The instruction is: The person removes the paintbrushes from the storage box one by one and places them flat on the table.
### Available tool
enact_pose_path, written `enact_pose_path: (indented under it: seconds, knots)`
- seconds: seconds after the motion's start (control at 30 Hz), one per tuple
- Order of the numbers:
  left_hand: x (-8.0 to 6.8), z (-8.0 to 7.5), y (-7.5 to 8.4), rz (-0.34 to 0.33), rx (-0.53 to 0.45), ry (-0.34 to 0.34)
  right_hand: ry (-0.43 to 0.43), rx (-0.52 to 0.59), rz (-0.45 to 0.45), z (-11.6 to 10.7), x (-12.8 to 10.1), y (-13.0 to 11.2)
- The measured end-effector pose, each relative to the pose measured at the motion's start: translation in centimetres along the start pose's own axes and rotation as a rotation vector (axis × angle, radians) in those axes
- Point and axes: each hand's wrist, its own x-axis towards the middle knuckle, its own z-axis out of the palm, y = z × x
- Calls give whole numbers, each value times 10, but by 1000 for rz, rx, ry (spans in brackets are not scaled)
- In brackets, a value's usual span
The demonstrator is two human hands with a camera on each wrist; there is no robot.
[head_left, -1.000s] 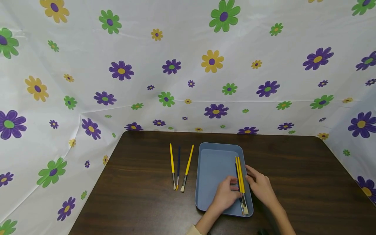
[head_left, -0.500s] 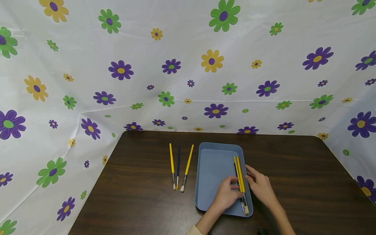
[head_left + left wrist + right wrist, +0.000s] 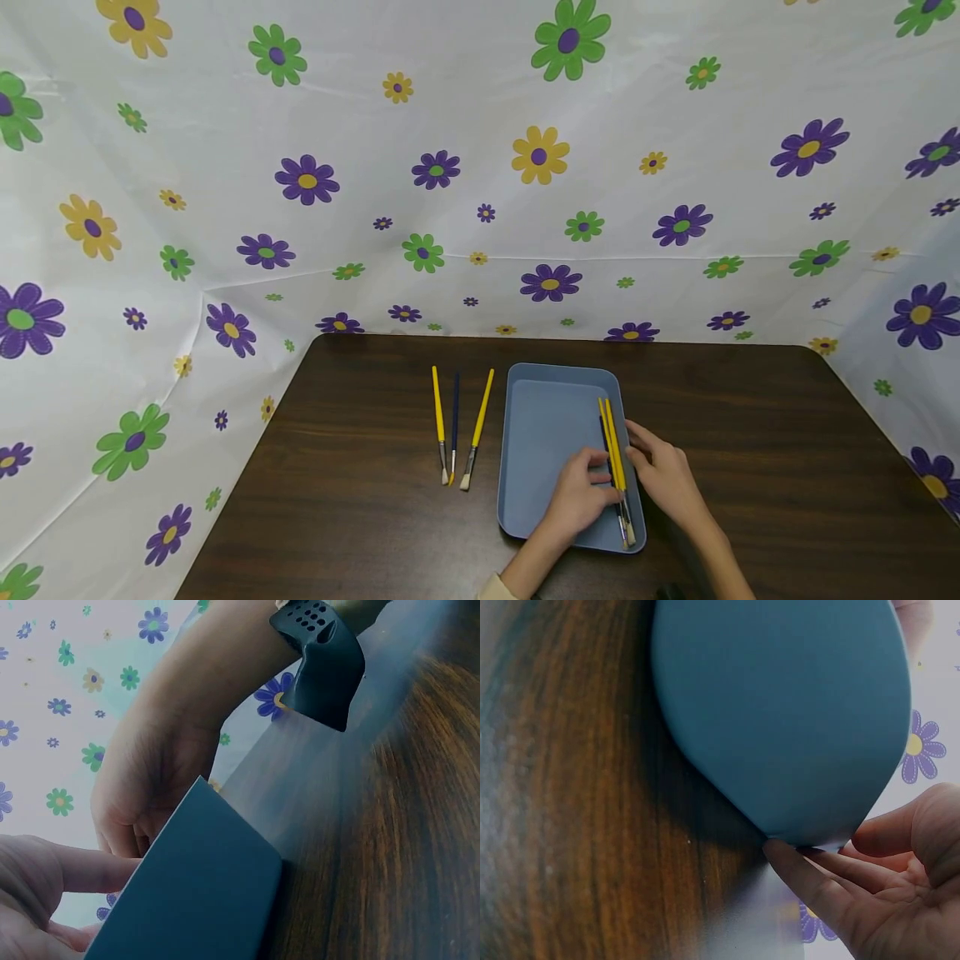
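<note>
L hand (image 3: 576, 498) fingers seemingly pinching brush bundle (image 3: 613, 454) at tray's (image 3: 547, 433) 3 o'clock edge, R hand (image 3: 666, 477) relaxed against rim, brushes barely shifted vs earlier.

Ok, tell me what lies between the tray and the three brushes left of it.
Head view: only bare table separates the tray from the three brushes; the nearest yellow brush lies close to its left rim.

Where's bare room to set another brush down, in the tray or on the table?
Bare: the tray floor left of its brushes, and the table right of the tray. Crowded: the tray's right side, where left hand and right hand flank those brushes.
</note>
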Motion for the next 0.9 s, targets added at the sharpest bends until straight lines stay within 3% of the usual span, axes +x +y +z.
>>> enact_pose_path:
  seconds: [0.2, 0.43, 0.9]
  knots:
    - [-1, 3, 0, -28, -35, -12, 4, 3, -3, 0, 0, 0]
    - [0, 3, 0, -5, 14, -31, 14, 0, -14, 1, 0, 1]
    - [1, 6, 2, -37, 50, -58, 0, 3, 5, 0, 0, 0]
